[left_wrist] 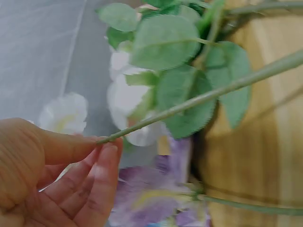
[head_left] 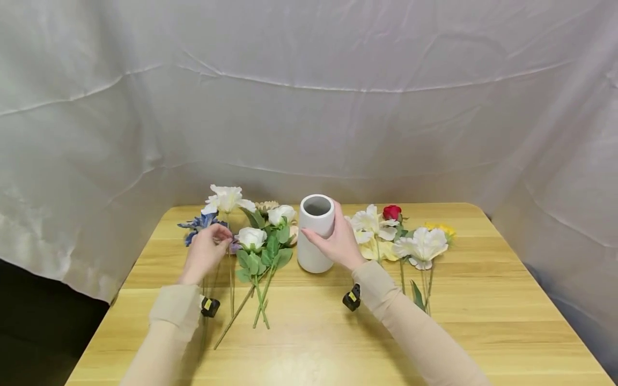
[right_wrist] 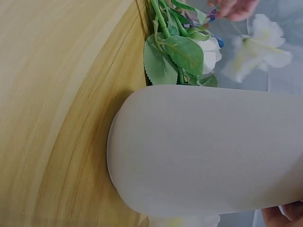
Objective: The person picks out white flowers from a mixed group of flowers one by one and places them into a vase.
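While holding both forearms out over the wood-grained counter [head_left: 314,348], wears beige sleeves [head_left: 176,313] and a small black camera [head_left: 210,306] at each wrist. Has bare, crossed stem ends [head_left: 234,317] nearest on the left, lying on the wood and pointing back toward the body. With the left hand [head_left: 206,252], pinches a thin green stem [left_wrist: 180,108] between thumb and fingertips, with the other fingers lightly bent alongside. Holds up, past that pinch, a ruffled white flower [head_left: 226,199]. Has a purple flower [left_wrist: 147,194] and a blue flower [head_left: 195,225] close about this hand and, to their right, two white roses [head_left: 251,237] with green leaves [left_wrist: 165,45].

With the right hand [head_left: 343,244] curved wide around a white cylindrical vase [head_left: 313,254], grips its right side near the top, with the thumb across the front and the fingers mostly hidden behind. Holds the vase upright on the counter, with mouth upward, between the two groups of flowers. Has, to the right of it, more ruffled white flowers [head_left: 425,245], a pale yellow bloom [head_left: 379,250] and, farther back, a red rose [head_left: 392,212] and a partly covered bright yellow flower [head_left: 444,230]. Faces creased grey fabric [head_left: 338,123] hanging behind everything.
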The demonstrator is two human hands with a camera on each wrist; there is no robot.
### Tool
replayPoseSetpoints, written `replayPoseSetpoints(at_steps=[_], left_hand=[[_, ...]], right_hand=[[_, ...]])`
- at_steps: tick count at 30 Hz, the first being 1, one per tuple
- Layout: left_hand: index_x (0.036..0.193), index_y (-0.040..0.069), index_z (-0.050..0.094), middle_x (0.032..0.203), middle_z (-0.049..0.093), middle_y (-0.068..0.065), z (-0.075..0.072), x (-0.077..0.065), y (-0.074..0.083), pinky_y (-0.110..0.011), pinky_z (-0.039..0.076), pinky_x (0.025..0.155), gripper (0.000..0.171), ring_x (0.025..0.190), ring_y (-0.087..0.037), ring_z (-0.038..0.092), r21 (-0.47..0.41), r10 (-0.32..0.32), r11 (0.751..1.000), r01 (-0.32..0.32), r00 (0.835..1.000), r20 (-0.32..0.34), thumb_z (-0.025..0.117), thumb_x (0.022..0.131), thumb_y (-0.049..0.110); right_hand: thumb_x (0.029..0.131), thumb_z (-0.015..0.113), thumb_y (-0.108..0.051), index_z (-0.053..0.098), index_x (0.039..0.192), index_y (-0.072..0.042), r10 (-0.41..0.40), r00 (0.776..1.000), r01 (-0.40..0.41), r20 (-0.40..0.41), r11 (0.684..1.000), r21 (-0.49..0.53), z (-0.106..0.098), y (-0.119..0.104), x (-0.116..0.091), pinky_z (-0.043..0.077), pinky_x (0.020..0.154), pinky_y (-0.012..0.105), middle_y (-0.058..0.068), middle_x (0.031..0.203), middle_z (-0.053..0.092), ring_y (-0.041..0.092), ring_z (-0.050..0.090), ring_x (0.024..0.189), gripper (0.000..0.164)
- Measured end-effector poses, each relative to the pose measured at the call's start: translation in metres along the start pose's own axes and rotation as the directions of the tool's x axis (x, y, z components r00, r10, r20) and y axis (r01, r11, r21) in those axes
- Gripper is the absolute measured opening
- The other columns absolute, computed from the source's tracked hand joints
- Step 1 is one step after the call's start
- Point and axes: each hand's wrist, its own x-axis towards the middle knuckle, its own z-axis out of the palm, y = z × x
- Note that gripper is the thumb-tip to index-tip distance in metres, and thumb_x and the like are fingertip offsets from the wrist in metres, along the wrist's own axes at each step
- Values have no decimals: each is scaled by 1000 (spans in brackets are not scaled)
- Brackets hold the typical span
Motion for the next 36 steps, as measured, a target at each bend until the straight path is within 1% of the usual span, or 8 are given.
replayPoseSetpoints(at_steps=[4,10,16,22,27,30,33,36], left_hand=[[105,3,56,93,66,-12,-4,3,12,-36,51,64,20,74,-24,60,-48,34,998,-36,998,-52,62,86,3],[118,4,49,99,67,-15,-5,10,45,-35,55,61,33,74,-27,64,-150,61,986,-69,996,-62,62,88,4],[126,5,46,100,67,-12,-5,20,77,-37,56,64,41,78,-31,66,-253,123,957,-144,988,-96,62,89,6],[126,6,50,101,67,-8,-9,29,106,-34,55,67,38,82,-22,66,-327,197,914,-242,966,-165,62,90,12],[125,5,53,102,66,-10,-19,39,135,-26,54,69,37,84,-25,67,-434,220,843,-317,941,-258,62,90,10],[124,2,53,101,66,-13,-28,45,152,-22,54,67,36,79,-24,66,-471,238,797,-379,913,-331,61,89,7],[122,2,55,100,66,-13,-37,51,166,-21,54,66,33,75,-19,65,-495,240,750,-439,878,-415,61,90,7],[120,3,55,98,66,-12,-44,53,178,-23,54,68,32,74,-17,65,-542,220,686,-486,848,-482,62,89,6]], right_hand=[[77,76,-39,34,140,-15,-1,1000,1,-5,1000,3,1,-1,0,51,84,41,7,119,58,18,58,103,79],[76,76,-41,33,140,-18,12,1000,-12,-9,1000,-3,0,1,-1,51,83,41,4,119,58,18,58,102,80],[76,76,-42,33,140,-21,9,1000,-9,-11,1000,-2,1,1,-1,51,83,41,2,119,58,19,58,102,80],[76,76,-42,33,140,-21,4,1000,-4,-14,1000,-7,1,2,-2,52,81,41,2,118,58,18,59,101,80],[76,76,-41,33,140,-21,-8,1000,8,-15,1000,7,2,2,-2,52,82,42,2,119,58,19,58,101,80],[76,76,-40,33,140,-20,-10,1000,10,-15,1000,21,2,1,-2,51,82,43,3,119,58,20,58,102,80],[76,76,-40,34,140,-19,-11,1000,11,-16,1000,24,2,1,-2,52,81,42,3,119,58,20,59,101,79],[77,76,-39,34,140,-20,-12,1000,12,-16,1000,24,2,0,-2,52,81,41,3,119,58,19,59,101,79]])
